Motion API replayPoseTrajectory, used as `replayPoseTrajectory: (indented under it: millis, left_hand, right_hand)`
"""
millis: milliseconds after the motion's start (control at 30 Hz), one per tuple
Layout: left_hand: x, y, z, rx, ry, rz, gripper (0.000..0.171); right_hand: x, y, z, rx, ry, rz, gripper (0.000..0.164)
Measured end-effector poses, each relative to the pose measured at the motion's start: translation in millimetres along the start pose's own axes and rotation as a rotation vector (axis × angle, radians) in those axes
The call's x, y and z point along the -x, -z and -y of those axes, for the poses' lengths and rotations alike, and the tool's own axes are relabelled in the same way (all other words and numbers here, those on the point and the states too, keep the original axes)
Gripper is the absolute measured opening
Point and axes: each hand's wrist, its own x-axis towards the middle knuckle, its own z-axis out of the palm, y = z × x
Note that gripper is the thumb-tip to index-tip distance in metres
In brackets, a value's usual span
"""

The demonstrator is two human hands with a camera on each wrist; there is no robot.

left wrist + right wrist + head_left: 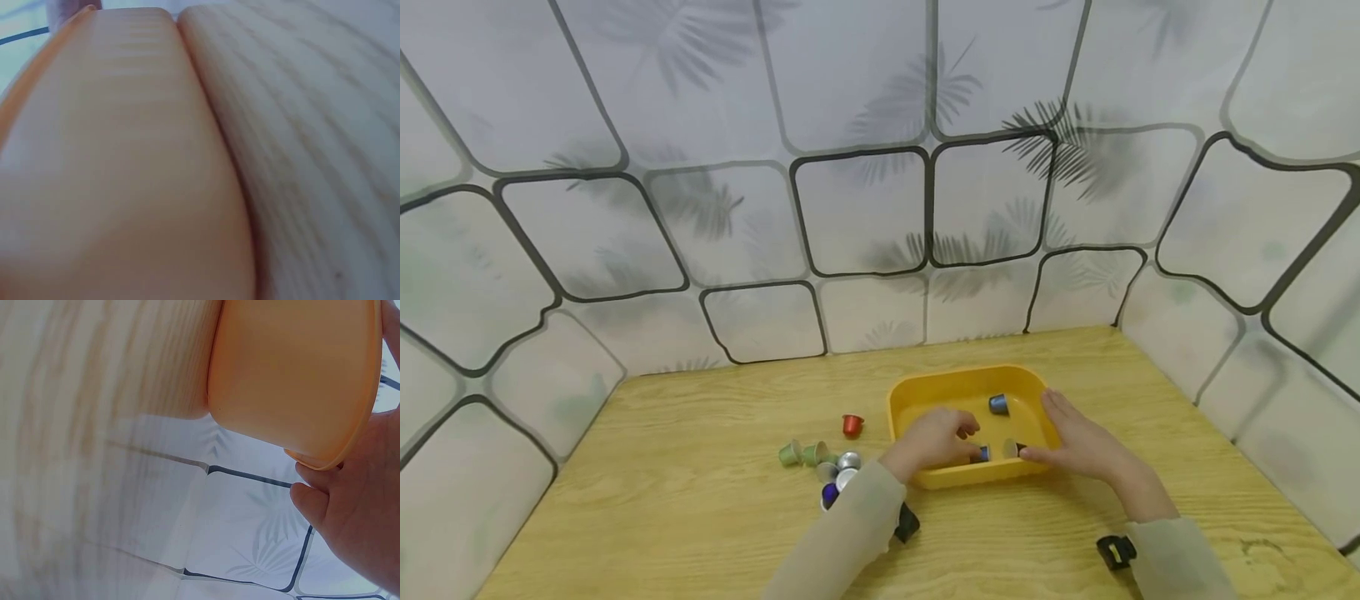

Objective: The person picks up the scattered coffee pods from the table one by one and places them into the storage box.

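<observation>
A yellow tray [973, 479] stands on the wooden table with a few coffee capsules in it. My left hand [936, 442] reaches over its left side, the fingers bent and apart. A blue capsule [984, 454] lies right at the left thumb tip, not between finger and thumb. My right hand [1086, 442] holds the tray at its right rim, as the right wrist view also shows at the rim's corner [350, 450]. Near the right thumb lies a dark capsule [1015, 450] with a pale lid. Another blue capsule [998, 404] lies farther back in the tray.
Left of the tray lie a red capsule [852, 426], green capsules [815, 453], silver-lidded capsules [848, 461] and a dark blue one [830, 494], partly behind the left sleeve [850, 533]. A patterned fabric wall [865, 208] encloses the table's back and sides.
</observation>
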Motion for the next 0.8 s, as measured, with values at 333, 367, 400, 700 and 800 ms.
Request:
replayPoseTrajectory:
  millis: [333, 367, 400, 700, 800]
  left_hand:
    - [4.1, 15.0, -8.6, 0.038, -0.034, -0.127, 0.032]
    - [4.2, 16.2, -9.2, 0.047, -0.03, -0.127, 0.032]
    - [4.3, 17.4, -9.8, 0.05, -0.026, -0.127, 0.032]
    - [11.2, 22.4, -12.2, 0.07, -0.006, -0.177, 0.032]
    - [14.5, 23.1, -10.4, 0.112, -0.013, -0.221, 0.031]
  right_hand:
    - [0, 1, 0, 0.018, 0.01, -0.006, 0.102]
    - [0, 1, 0, 0.017, 0.009, -0.006, 0.102]
    - [0, 1, -1, 0.016, 0.008, -0.005, 0.102]
    - [-1, 0, -1, 0.015, 0.004, 0.001, 0.103]
    - [-1, 0, -1, 0.018, 0.004, 0.0, 0.102]
